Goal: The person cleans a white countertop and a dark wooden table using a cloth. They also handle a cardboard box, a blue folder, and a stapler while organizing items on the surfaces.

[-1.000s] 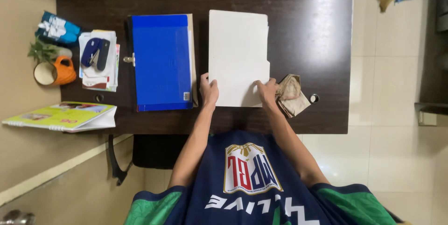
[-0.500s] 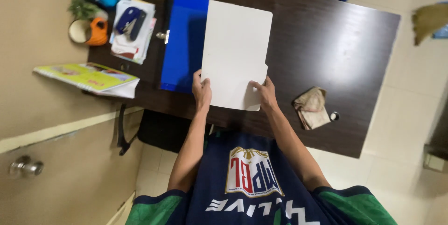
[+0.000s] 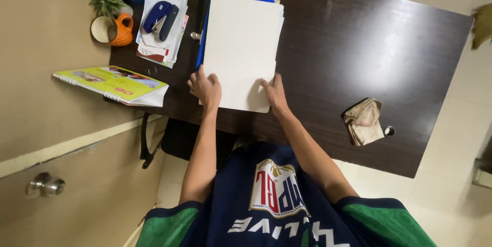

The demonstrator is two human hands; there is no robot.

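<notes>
The dark brown wooden desk stands on a pale tiled floor beside a beige wall, and on it the stack of white paper sheets already lies squarely over the blue flat folder, so the laying-on looks done and only squaring or closing seems left. The left hand and right hand both rest open, fingers spread flat on the stack's near edge, gripping nothing. Around them lie a yellow-green spiral booklet, a crumpled tan cloth, an orange mug and a blue stapler.
</notes>
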